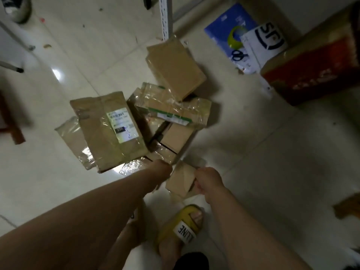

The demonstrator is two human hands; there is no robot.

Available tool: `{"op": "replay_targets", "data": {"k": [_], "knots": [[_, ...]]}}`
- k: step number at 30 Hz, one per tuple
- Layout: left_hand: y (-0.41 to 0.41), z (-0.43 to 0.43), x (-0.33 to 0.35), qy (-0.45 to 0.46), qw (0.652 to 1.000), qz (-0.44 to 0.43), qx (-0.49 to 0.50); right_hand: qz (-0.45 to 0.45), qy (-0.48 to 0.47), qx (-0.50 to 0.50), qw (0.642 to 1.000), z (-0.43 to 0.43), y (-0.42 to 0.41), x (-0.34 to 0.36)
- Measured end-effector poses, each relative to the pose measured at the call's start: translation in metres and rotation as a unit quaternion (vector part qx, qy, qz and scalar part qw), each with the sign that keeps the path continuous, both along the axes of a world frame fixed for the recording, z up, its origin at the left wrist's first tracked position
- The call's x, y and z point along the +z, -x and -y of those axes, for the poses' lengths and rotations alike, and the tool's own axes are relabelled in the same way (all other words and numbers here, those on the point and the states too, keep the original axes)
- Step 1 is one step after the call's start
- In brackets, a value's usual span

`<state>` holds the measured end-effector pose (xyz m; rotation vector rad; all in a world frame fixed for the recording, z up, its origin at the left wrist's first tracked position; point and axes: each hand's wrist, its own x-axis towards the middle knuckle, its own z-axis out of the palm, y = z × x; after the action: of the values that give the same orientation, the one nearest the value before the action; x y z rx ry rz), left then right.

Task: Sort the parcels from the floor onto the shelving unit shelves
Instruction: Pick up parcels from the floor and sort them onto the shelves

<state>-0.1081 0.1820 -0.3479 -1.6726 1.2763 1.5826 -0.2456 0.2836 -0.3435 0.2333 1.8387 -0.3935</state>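
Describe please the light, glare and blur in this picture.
Head view: dim overall, corners darkened; a bright glare spot on the floor tiles; tape on the labelled parcel shines; the red carton at right is motion-blurred; both hands, left hand and right hand, look soft; wide-angle bending tilts the shelf post.

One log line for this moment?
phase: pickup | hands: left, right on small box | parcel pile on floor

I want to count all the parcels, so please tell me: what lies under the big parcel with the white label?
Under the big labelled parcel, a flat parcel in clear wrap sticks out on its left, and another taped one shows at its near edge. Anything else beneath it is covered.
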Motion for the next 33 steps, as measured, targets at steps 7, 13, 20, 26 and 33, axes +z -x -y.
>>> {"op": "replay_targets", "data": {"k": [7,13,20,26,33], "knots": [[0.011,-0.036,-0.101,-0.032,0.996,-0.032,0.074,0.043,0.018,-0.071,0.996,-0.017,-0.014,-0.109],[0.02,-0.041,-0.079,-0.093,0.991,-0.069,0.071,0.087,-0.003,-0.177,0.98,-0.028,-0.025,-0.104],[0.039,-0.028,0.049,-0.001,0.995,-0.098,-0.003,0.058,0.012,-0.191,0.98,-0.03,0.011,0.029],[0.043,0.02,0.205,0.037,0.985,-0.091,0.144,0.06,0.156,-0.227,0.959,0.018,0.041,0.197],[0.027,0.091,0.398,-0.268,0.869,-0.257,0.328,0.098,0.356,-0.149,0.917,0.091,0.061,0.398]]}}
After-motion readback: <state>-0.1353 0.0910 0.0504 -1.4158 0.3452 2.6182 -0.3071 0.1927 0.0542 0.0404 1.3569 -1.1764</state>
